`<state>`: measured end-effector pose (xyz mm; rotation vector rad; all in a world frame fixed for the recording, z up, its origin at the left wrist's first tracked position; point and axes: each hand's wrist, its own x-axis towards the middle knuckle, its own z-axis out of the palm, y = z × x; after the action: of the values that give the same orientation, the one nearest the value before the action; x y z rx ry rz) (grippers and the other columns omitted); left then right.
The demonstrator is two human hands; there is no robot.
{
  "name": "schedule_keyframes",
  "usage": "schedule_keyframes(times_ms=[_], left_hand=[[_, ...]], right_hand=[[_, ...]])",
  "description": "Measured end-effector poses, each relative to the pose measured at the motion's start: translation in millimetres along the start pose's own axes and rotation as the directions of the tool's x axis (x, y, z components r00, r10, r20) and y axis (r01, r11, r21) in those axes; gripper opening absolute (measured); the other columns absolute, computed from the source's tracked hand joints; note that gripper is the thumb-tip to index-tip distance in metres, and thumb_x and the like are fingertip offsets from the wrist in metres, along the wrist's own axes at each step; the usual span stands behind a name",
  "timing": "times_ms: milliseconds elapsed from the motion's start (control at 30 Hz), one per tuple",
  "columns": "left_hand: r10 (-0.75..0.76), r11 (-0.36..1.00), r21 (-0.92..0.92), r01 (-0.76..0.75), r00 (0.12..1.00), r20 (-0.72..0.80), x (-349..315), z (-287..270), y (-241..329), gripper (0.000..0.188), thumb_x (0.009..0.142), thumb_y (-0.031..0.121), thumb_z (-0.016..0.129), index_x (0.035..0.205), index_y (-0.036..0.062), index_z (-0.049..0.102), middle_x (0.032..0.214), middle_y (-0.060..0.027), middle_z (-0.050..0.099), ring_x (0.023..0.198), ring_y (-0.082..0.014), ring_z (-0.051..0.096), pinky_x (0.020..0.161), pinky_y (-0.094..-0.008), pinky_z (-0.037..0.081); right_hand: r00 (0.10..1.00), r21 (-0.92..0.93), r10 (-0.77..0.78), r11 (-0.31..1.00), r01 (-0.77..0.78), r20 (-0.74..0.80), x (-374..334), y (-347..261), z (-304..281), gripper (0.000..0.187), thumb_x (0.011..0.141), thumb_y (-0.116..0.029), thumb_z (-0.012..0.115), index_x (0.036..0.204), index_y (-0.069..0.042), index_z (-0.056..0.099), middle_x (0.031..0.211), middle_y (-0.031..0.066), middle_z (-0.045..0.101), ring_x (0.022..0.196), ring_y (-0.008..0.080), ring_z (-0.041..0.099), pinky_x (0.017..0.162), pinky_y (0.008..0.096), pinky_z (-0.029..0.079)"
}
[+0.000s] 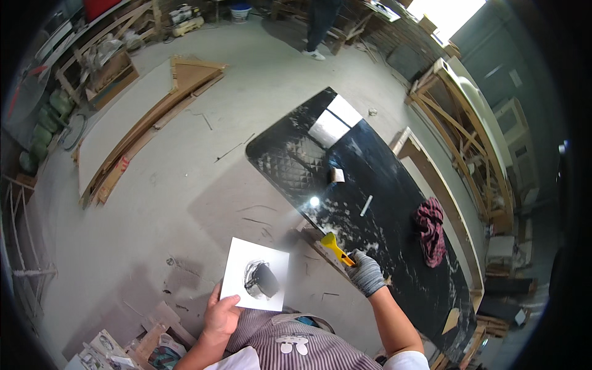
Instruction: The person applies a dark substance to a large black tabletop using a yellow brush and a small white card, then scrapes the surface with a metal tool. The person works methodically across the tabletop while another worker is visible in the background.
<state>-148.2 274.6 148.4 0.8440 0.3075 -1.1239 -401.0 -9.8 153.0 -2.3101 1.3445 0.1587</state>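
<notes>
My bare left hand [221, 313] grips the lower left corner of a white square board [237, 262], with the thumb on top. A patch of black, paste-like material [264, 280] is smeared on the board's middle. My right hand [368, 275], in a grey knit glove, is closed around the handle of a yellow scraper [333, 245]. The scraper is at the near left edge of a glossy black slab [385, 160] with white veining and pale smears. Whether its blade touches the slab, I cannot tell.
On the slab lie a crumpled red-and-black cloth [430, 231], a thin white stick [366, 205] and a small white block [337, 175]. Wooden frames [465, 117] stand to the right. A curved wooden-edged panel [132, 123] lies left. Another person's legs [322, 28] show at the back.
</notes>
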Motion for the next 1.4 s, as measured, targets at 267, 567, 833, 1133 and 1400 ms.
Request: schedule_keyframes(times_ms=[267,567,833,1133,1400], left_hand=[[-0.072,0.997,-0.009,0.074,0.991,0.114,-3,14,-7,0.055,0.08,-0.008,0.053,0.134,-0.0039,0.05,0.122,-0.0164,0.063,0.112,-0.031,0.063,0.096,-0.0482,0.052],[-0.143,0.988,0.082,0.13,0.971,0.192,-14,32,-19,0.055,0.078,-0.009,0.056,0.133,-0.0034,0.054,0.122,-0.0149,0.064,0.114,-0.028,0.062,0.1,-0.0419,0.048],[-0.171,0.965,0.238,0.105,0.946,0.276,-17,33,-18,0.064,0.072,-0.008,0.055,0.136,-0.0021,0.052,0.124,-0.0154,0.064,0.117,-0.0299,0.061,0.105,-0.045,0.046],[-0.196,0.967,0.206,0.152,0.956,0.218,-5,24,-8,0.059,0.076,-0.011,0.05,0.134,-0.0035,0.053,0.126,-0.0177,0.062,0.114,-0.031,0.061,0.1,-0.0467,0.049],[-0.219,0.957,0.236,0.17,0.956,0.196,0,36,2,0.059,0.072,-0.006,0.05,0.131,-0.003,0.053,0.122,-0.018,0.063,0.114,-0.0334,0.062,0.102,-0.0486,0.049]], right_hand=[[0.95,0.276,0.261,0.913,-0.301,0.173,-89,16,-25,0.031,0.086,-0.029,0.076,0.099,-0.002,0.068,0.076,0.0152,0.069,0.067,0.0251,0.068,0.063,0.0345,0.053],[0.908,0.742,0.028,0.566,-0.36,0.419,-123,-61,-36,0.038,0.09,-0.038,0.074,0.093,-0.002,0.066,0.072,0.0022,0.063,0.064,0.0096,0.058,0.063,0.0266,0.049],[0.794,0.688,0.032,0.48,-0.544,0.607,-124,-58,-18,0.029,0.089,-0.026,0.076,0.098,-0.001,0.066,0.076,0.0009,0.064,0.069,0.0073,0.058,0.065,0.0255,0.05],[0.91,0.585,0.319,0.697,-0.415,0.266,-126,-13,-4,0.028,0.089,-0.03,0.07,0.102,-0.005,0.067,0.075,0.0142,0.066,0.068,0.0241,0.065,0.067,0.0376,0.053],[0.944,0.27,0.225,0.95,-0.158,-0.239,-72,20,29,0.02,0.084,-0.016,0.067,0.101,-0.006,0.065,0.089,0.0202,0.066,0.086,0.0398,0.064,0.075,0.0476,0.052]])
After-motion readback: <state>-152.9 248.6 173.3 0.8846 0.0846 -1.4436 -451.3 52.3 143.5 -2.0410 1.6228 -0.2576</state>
